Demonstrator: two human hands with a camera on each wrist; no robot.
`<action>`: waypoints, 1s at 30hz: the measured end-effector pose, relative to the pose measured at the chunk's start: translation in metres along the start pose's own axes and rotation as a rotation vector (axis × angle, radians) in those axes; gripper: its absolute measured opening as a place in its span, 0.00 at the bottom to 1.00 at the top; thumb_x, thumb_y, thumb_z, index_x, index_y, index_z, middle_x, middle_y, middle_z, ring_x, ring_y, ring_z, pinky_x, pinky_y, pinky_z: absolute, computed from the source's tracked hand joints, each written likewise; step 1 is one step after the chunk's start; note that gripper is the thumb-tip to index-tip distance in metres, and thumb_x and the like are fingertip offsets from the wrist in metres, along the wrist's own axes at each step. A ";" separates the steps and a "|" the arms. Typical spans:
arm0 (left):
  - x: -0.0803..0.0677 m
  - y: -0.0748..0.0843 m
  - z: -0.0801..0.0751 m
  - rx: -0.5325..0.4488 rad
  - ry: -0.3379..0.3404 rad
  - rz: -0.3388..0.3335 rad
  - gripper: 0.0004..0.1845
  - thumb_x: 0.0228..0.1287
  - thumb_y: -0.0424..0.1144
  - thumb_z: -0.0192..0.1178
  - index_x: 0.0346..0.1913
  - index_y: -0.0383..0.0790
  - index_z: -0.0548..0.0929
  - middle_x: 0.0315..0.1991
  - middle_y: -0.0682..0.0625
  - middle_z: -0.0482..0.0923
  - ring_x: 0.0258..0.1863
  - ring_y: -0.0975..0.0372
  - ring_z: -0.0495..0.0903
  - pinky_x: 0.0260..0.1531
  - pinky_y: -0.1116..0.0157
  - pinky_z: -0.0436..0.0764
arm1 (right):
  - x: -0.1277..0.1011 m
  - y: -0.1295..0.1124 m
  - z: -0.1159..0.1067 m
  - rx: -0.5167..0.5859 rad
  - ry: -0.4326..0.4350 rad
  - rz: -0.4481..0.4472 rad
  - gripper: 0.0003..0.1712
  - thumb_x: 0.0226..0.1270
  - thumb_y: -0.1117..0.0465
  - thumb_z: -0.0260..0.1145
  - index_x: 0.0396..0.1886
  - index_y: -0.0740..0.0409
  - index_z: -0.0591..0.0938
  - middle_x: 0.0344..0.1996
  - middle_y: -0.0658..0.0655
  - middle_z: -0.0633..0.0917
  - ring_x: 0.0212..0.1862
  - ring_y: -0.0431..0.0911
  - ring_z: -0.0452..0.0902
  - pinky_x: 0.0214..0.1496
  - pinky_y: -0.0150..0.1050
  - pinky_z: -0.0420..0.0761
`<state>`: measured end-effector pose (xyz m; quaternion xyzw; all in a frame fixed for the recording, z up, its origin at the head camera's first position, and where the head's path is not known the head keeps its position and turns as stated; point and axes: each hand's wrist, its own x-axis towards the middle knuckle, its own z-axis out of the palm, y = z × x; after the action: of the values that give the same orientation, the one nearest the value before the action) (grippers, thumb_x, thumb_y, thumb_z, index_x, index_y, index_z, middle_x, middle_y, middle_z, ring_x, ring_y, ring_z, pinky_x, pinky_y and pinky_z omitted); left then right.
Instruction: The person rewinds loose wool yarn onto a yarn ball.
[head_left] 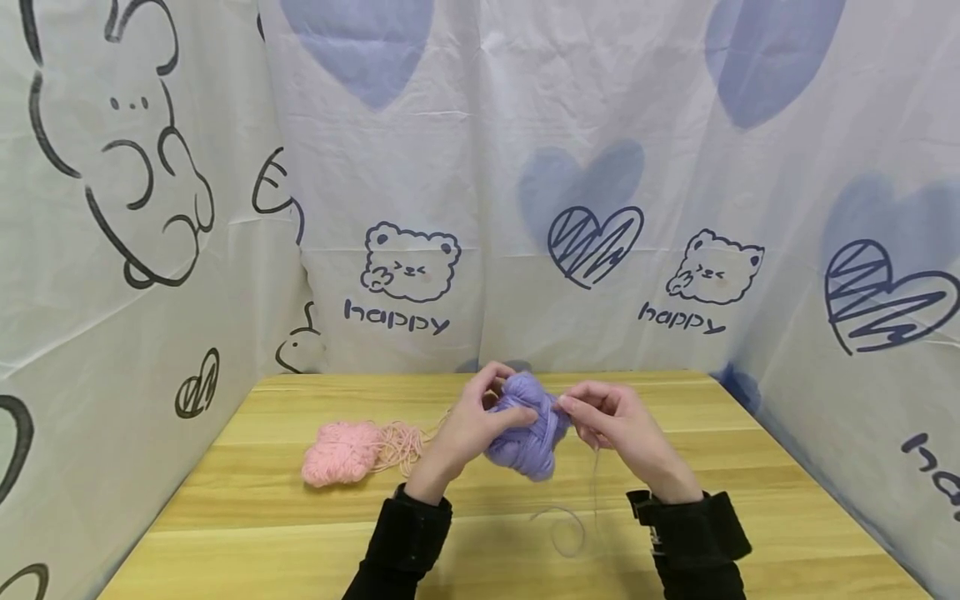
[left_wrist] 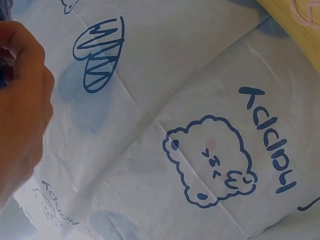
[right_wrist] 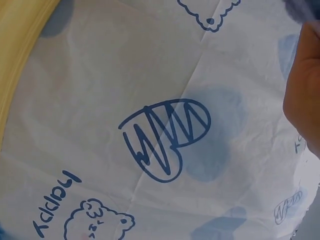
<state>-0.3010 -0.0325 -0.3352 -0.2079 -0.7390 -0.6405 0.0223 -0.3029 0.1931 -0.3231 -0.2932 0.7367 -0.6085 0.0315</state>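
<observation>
Where printed curtains (head_left: 600, 125) hang, wooden table (head_left: 750, 492) below.

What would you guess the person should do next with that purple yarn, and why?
Probably draw the loose strand around the purple yarn ball for another wrap. The left hand grips the ball above the wooden table, the right hand pinches the strand beside it, and slack curls on the table below.

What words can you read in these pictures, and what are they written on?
"happy" – printed on the white curtain, under the left bear drawing.
"happy" – on the same curtain, under the right bear drawing.
A cut-off word at the right edge cannot be read.
</observation>
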 end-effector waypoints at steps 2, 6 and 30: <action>0.000 0.000 0.000 -0.016 0.053 0.000 0.20 0.54 0.41 0.68 0.48 0.44 0.74 0.42 0.45 0.71 0.39 0.58 0.75 0.38 0.62 0.80 | 0.000 -0.001 0.001 0.000 -0.009 0.010 0.15 0.72 0.59 0.58 0.45 0.69 0.80 0.20 0.46 0.78 0.19 0.35 0.66 0.16 0.31 0.66; 0.000 0.000 0.001 -0.044 0.128 0.018 0.21 0.54 0.41 0.69 0.48 0.43 0.73 0.42 0.45 0.71 0.39 0.58 0.75 0.39 0.62 0.80 | -0.001 -0.004 0.003 -0.008 -0.019 0.029 0.15 0.71 0.59 0.59 0.45 0.69 0.80 0.20 0.46 0.79 0.18 0.35 0.67 0.17 0.29 0.69; -0.001 0.010 -0.007 -0.561 0.205 0.074 0.19 0.63 0.35 0.59 0.54 0.41 0.67 0.51 0.47 0.73 0.49 0.59 0.77 0.51 0.62 0.81 | 0.006 0.009 0.013 -0.020 -0.174 0.011 0.14 0.69 0.63 0.61 0.37 0.75 0.81 0.18 0.47 0.79 0.20 0.34 0.70 0.19 0.28 0.72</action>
<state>-0.2983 -0.0382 -0.3248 -0.1668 -0.5191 -0.8360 0.0617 -0.3065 0.1798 -0.3328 -0.3411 0.7388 -0.5733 0.0958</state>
